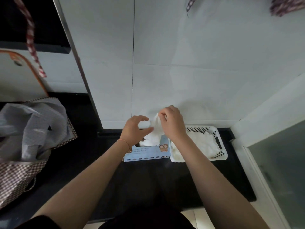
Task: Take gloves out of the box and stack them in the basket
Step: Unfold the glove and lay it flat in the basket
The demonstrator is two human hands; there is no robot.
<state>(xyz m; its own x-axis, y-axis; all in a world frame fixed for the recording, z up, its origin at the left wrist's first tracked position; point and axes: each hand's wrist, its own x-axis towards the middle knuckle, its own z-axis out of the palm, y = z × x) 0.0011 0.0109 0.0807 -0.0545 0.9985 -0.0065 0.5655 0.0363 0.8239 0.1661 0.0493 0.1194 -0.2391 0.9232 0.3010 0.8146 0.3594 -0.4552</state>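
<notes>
A light blue glove box (146,152) lies on the black counter, its top opening full of white gloves. My right hand (173,123) pinches a white glove (156,128) by its upper end, lifted above the box with its lower part still at the opening. My left hand (134,129) hovers over the left side of the box, fingers curved apart and thumb out, close to the glove but holding nothing. To the right of the box stands a white perforated basket (221,142) with a pile of white gloves (201,144) inside.
A white tiled wall (181,71) rises right behind the box and basket. A checked bag with grey plastic bags (29,129) sits at the left on the counter. A glass panel (280,171) stands at the right. The black counter (165,182) extends toward me.
</notes>
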